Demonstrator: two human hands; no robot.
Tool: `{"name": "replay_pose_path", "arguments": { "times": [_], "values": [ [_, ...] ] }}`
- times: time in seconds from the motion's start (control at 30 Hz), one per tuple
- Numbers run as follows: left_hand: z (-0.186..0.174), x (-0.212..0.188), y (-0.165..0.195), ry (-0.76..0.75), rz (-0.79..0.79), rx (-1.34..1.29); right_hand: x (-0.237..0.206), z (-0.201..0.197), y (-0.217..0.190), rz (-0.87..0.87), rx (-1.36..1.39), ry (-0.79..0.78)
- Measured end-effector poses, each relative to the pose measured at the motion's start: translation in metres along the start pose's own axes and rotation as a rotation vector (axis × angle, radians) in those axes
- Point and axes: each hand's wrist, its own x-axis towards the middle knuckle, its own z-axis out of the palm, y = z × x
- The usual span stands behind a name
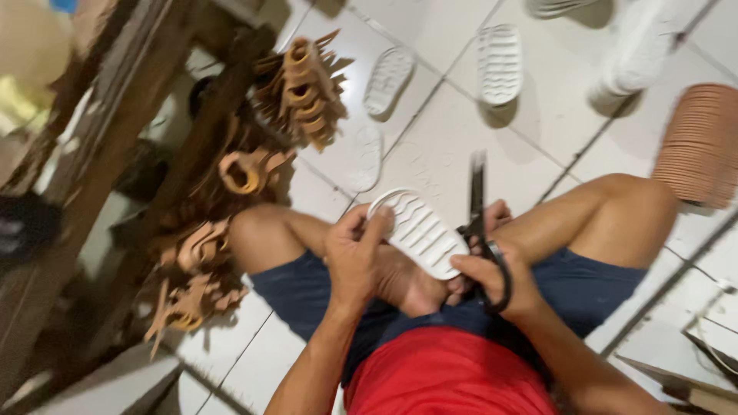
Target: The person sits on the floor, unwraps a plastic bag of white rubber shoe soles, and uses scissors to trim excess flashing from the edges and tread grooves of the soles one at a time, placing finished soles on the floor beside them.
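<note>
I sit cross-legged on a white tiled floor (430,154). My left hand (352,253) grips the near end of a white ribbed shoe sole (419,230), held over my lap. A pair of large black scissors (480,230) is in my right hand (496,273), fingers through the handles, blades pointing up away from me beside the sole's right edge. Whether the blades touch the sole is blurred.
More white soles lie on the floor ahead (500,61) (387,77) (367,157). Piles of tan leather strap pieces (304,92) (192,253) sit at the left beside a dark wooden frame (100,177). A stack of tan round pieces (701,146) stands at right.
</note>
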Motion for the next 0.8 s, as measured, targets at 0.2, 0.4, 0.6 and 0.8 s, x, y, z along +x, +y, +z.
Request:
{"name": "replay_pose_path", "arguments": {
  "times": [0.2,0.4,0.6,0.8],
  "values": [
    [0.014,0.037,-0.024,-0.11,-0.03,-0.142,0.019,-0.014,0.005,-0.066,-0.015,0.105],
    [0.039,0.076,-0.011,-0.075,0.074,0.391,0.1,-0.041,-0.042,-0.18,0.262,0.453],
    [0.06,0.133,0.02,0.011,0.615,0.94,0.101,-0.037,-0.038,-0.079,0.016,0.392],
    [0.077,0.177,0.052,-0.021,0.323,1.112,0.053,-0.024,0.017,-0.051,-0.097,0.279]
  ]
}}
